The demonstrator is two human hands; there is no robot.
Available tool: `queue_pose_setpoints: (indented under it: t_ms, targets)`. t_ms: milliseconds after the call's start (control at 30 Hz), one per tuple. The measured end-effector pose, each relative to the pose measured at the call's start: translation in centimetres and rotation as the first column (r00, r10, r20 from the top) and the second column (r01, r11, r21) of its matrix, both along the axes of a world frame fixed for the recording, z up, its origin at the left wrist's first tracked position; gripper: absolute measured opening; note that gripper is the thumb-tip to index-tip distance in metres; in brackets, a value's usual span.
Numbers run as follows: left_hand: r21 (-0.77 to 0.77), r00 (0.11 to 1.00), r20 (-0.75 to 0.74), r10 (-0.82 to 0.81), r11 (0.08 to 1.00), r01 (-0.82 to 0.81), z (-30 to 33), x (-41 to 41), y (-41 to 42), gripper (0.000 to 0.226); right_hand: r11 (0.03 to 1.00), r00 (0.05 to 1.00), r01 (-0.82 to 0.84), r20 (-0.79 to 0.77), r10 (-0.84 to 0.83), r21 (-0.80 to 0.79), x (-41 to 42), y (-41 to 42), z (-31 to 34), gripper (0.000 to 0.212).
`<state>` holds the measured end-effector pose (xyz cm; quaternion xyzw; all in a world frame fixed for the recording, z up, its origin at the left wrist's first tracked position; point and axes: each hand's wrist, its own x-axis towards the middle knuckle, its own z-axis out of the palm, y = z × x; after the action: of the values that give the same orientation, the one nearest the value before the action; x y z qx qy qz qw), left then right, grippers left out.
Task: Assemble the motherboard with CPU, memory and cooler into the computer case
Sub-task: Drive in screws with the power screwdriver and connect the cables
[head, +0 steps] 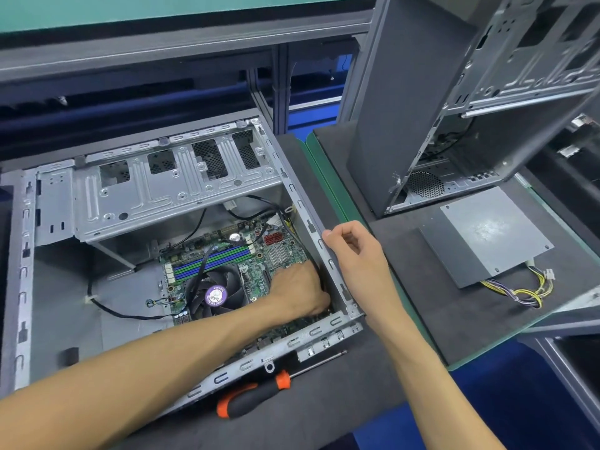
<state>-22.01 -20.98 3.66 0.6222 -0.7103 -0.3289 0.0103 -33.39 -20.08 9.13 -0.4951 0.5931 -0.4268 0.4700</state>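
Note:
An open grey computer case (55, 203) lies on its side on the bench. Inside it sits the green motherboard (259, 280), carrying blue and green memory slots (211, 263) and a black cooler fan (212, 295) with a purple label. My left hand (297, 292) reaches down into the case at the board's right edge, against the case wall; its fingertips are hidden. My right hand (354, 251) rests on the outside of the case's right rim, fingers curled, thumb against the metal edge.
An orange-and-black screwdriver (256, 393) lies on the dark mat in front of the case. To the right stand a second, upright empty case (418, 125) and a grey power supply (483, 235) with yellow and purple wires. Black cables run inside the case.

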Motion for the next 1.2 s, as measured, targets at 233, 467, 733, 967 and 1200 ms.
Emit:
queue_pose_setpoints:
  t_ms: [233,467,733,967,1200]
  targets:
    - [0.031,1.000,0.012,0.008,0.999,-0.009,0.9,-0.1,0.1,0.013,1.000,1.000,-0.019,-0.009,0.019,-0.007,-0.1,-0.2,0.1,0.014]
    - [0.023,1.000,0.015,0.025,0.999,-0.025,1.2,-0.1,0.4,0.021,1.000,1.000,0.004,-0.016,-0.004,0.004,-0.2,0.0,0.1,0.015]
    - [0.055,0.993,-0.076,0.095,0.994,-0.091,1.1,0.0,0.3,0.018,1.000,1.000,0.006,-0.020,-0.006,0.011,0.0,0.2,0.3,0.014]
    - [0.112,0.993,-0.093,0.071,0.992,-0.061,1.0,0.3,-0.1,0.014,1.000,1.000,-0.009,-0.028,0.010,0.015,0.1,0.2,0.5,0.016]
    - [0.232,0.994,-0.093,-0.061,0.969,0.081,2.8,1.0,0.3,0.028,0.999,0.997,-0.034,-0.071,0.035,0.012,-0.3,0.2,1.0,0.015]
